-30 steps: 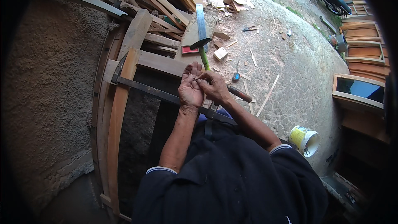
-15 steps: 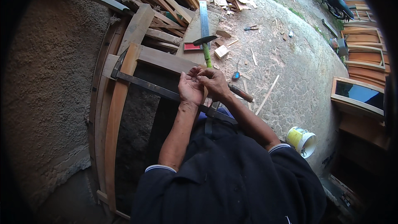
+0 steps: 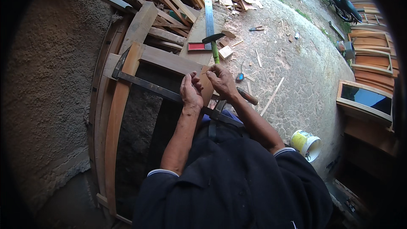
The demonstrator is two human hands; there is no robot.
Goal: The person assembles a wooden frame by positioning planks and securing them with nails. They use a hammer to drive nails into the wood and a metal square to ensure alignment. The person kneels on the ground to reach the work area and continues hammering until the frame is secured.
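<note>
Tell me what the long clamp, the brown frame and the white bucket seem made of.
Clamp: probably iron or steel; its slim bar is dark and dull.
Frame: wood, seemingly unvarnished; its rails show matte, warm brown tones.
Bucket: likely plastic, with smooth white walls; the yellow patch may be paper or print.

2 forearms point(image 3: 181, 140) forward, left grip point(image 3: 192, 93) in a loose curl, right grip point(image 3: 223, 83) in a fingertip pinch

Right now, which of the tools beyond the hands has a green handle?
The black-headed hammer, just beyond the right hand. The try square has a red stock instead; the pliers show blue.
</note>
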